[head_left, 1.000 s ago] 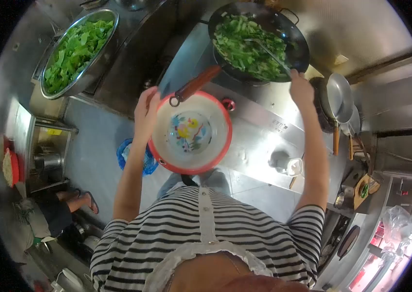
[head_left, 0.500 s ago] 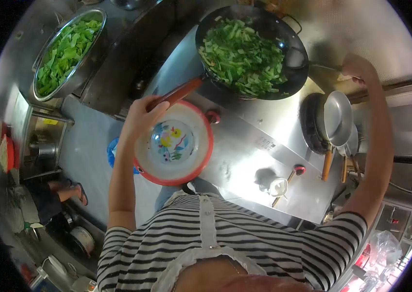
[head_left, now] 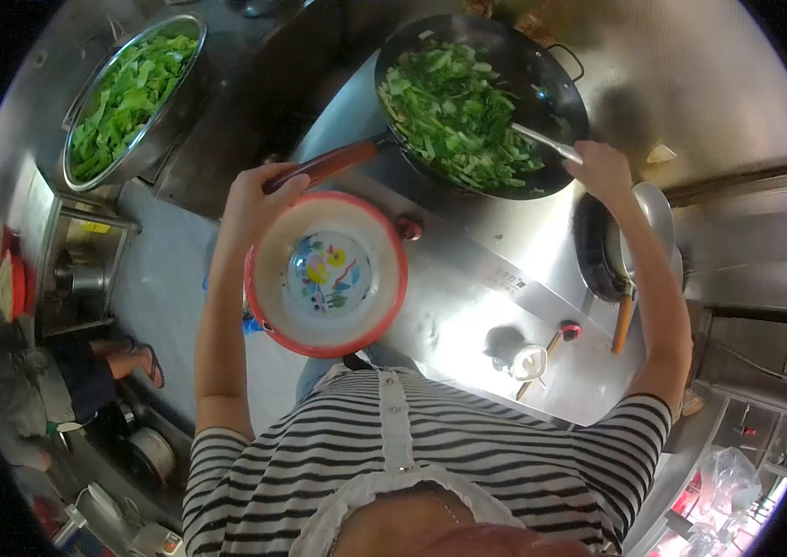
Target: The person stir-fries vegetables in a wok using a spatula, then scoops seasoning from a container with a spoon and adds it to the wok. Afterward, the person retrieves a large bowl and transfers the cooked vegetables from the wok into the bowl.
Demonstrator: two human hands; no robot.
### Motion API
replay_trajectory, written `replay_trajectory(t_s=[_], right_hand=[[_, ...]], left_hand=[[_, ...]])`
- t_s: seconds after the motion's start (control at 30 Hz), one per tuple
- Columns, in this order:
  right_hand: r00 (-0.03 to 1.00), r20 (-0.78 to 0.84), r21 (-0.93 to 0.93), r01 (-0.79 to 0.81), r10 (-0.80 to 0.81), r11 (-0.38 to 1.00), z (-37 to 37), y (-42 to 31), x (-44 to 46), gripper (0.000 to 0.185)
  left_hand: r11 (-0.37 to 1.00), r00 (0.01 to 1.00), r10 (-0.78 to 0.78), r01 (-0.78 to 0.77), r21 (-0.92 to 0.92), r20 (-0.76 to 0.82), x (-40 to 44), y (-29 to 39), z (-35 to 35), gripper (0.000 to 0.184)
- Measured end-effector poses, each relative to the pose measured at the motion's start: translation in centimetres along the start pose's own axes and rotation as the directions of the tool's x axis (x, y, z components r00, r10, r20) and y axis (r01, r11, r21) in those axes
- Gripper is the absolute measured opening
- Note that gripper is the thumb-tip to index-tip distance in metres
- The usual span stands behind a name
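Chopped greens [head_left: 458,111] lie in a large black wok [head_left: 556,93] at the top centre. My left hand [head_left: 263,192] is closed around the wok's reddish-brown wooden handle [head_left: 338,164]. On the right side of the wok, my right hand [head_left: 601,170] grips a metal utensil [head_left: 546,142], whose far end is among the greens and hidden. Below the handle sits a white basin with a red rim [head_left: 401,278] and a coloured picture on its bottom; nothing lies inside it.
A steel bowl of leafy greens [head_left: 133,102] stands at the upper left. Pans [head_left: 624,251] sit to the right of the wok. A small white container [head_left: 529,362] is on the steel counter [head_left: 449,306]. Another person's legs [head_left: 119,362] show at the left.
My left hand has taken hold of the wok handle. My right hand swung out to the right with the utensil, then came back over the wok's edge. The greens have shifted.
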State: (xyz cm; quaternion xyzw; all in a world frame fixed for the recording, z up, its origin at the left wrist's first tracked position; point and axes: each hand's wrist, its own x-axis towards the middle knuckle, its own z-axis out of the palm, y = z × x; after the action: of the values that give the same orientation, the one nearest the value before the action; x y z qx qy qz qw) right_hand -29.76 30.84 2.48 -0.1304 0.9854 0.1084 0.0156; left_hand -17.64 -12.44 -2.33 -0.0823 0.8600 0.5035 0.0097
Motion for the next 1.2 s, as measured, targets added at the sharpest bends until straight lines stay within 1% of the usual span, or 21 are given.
replay_trajectory(t_s=[0.03, 0.13, 0.17, 0.23, 0.27, 0.3, 0.33, 0.37, 0.43, 0.5, 0.53, 0.57, 0.63, 0.7, 0.73, 0.77, 0.83, 0.9, 0.97, 1.07, 1.2], right_hand=[[1.000, 0.001, -0.001, -0.004, 0.004, 1.000, 0.0, -0.3, -0.7, 0.027], [1.000, 0.021, 0.119, -0.013, 0.010, 0.993, 0.3, -1.0, -2.3, 0.029], [1.000, 0.023, 0.119, -0.012, 0.009, 0.993, 0.9, -0.7, -2.5, 0.029], [0.983, 0.181, 0.262, -0.062, 0.014, 0.963, 1.9, 0.2, -2.7, 0.032], [0.983, 0.181, 0.261, -0.061, 0.013, 0.963, 1.5, 0.1, -3.0, 0.032], [0.948, 0.308, 0.417, -0.211, 0.081, 0.884, 0.8, 0.0, -3.6, 0.032], [0.889, 0.441, 0.535, -0.367, 0.119, 0.761, 0.4, -0.1, -4.1, 0.033], [0.889, 0.443, 0.532, -0.365, 0.116, 0.764, 0.5, 0.0, -4.5, 0.033], [0.870, 0.488, 0.681, -0.431, 0.072, 0.593, 0.8, 0.8, -5.3, 0.031], [0.872, 0.481, 0.665, -0.430, 0.090, 0.611, -0.1, 1.5, -5.9, 0.030], [0.868, 0.482, 0.647, -0.443, 0.118, 0.620, -0.4, 1.8, -6.2, 0.029], [0.871, 0.480, 0.649, -0.435, 0.108, 0.624, -0.5, 2.2, -6.5, 0.029], [0.883, 0.451, 0.661, -0.430, 0.132, 0.615, -0.5, 3.0, -6.6, 0.028], [0.905, 0.409, 0.661, -0.381, 0.116, 0.646, -0.2, 3.5, -6.3, 0.028], [0.923, 0.368, 0.661, -0.346, 0.113, 0.666, 0.0, 3.7, -6.2, 0.029], [0.924, 0.368, 0.664, -0.336, 0.099, 0.668, 0.3, 4.1, -5.9, 0.029], [0.923, 0.377, 0.637, -0.317, 0.075, 0.702, 0.9, 4.9, -5.1, 0.030], [0.922, 0.377, 0.619, -0.322, 0.089, 0.716, 0.3, 5.3, -5.0, 0.031], [0.928, 0.356, 0.675, -0.335, 0.109, 0.658, -0.5, 5.3, -5.2, 0.032], [0.934, 0.333, 0.700, -0.334, 0.126, 0.631, -1.6, 5.3, -5.7, 0.031], [0.939, 0.309, 0.693, -0.329, 0.149, 0.641, -3.4, 4.1, -6.8, 0.030]], left_hand=[[1.000, 1.000, 0.002, -0.002, -0.001, 0.004, 0.0, 0.0, 0.0, 0.030], [0.999, 1.000, 0.027, -0.027, -0.043, -0.004, 0.2, -0.7, 0.3, 0.031], [0.998, 0.998, 0.052, -0.053, -0.038, -0.021, 0.2, -1.1, 0.4, 0.031], [0.996, 0.996, 0.079, -0.081, -0.032, -0.039, 0.4, -1.3, 0.3, 0.031], [0.997, 0.998, 0.061, -0.062, -0.041, -0.027, 0.3, -1.3, 0.2, 0.031], [0.998, 0.999, 0.042, -0.042, -0.051, -0.016, 0.3, -1.3, 0.3, 0.032], [0.998, 0.999, 0.039, -0.039, -0.054, -0.018, 0.2, -1.3, 0.3, 0.032], [0.996, 0.999, 0.027, -0.029, -0.079, -0.020, 0.2, -1.4, 0.4, 0.033], [0.994, 0.999, 0.016, -0.019, -0.104, -0.029, 0.1, -1.5, 0.6, 0.035], [0.982, 0.990, -0.026, -0.001, -0.191, -0.140, -0.6, -1.8, 0.8, 0.037], [0.986, 0.975, 0.002, -0.039, -0.163, -0.220, -0.8, -2.6, 1.0, 0.037], [0.986, 0.973, -0.003, -0.035, -0.163, -0.230, -1.4, -3.1, 1.0, 0.037], [0.941, 0.920, -0.023, -0.113, -0.320, -0.392, -2.7, -4.2, 1.0, 0.037], [0.957, 0.922, -0.045, -0.070, -0.282, -0.384, -4.6, -6.5, 0.2, 0.039], [0.942, 0.920, -0.126, -0.007, -0.336, -0.372, -6.0, -6.9, 0.0, 0.039], [0.920, 0.912, -0.204, 0.054, -0.388, -0.356, -7.4, -7.3, -0.2, 0.039], [0.924, 0.901, -0.233, 0.087, -0.372, -0.367, -9.9, -8.6, -0.4, 0.039], [0.899, 0.865, -0.307, 0.127, -0.420, -0.396, -11.7, -10.0, -0.7, 0.038], [0.893, 0.856, -0.323, 0.134, -0.430, -0.404, -13.1, -11.0, -1.4, 0.037], [0.882, 0.850, -0.328, 0.119, -0.456, -0.412, -14.4, -11.8, -2.1, 0.036], [0.860, 0.877, -0.301, 0.080, -0.504, -0.375, -14.9, -13.6, -3.2, 0.036]])
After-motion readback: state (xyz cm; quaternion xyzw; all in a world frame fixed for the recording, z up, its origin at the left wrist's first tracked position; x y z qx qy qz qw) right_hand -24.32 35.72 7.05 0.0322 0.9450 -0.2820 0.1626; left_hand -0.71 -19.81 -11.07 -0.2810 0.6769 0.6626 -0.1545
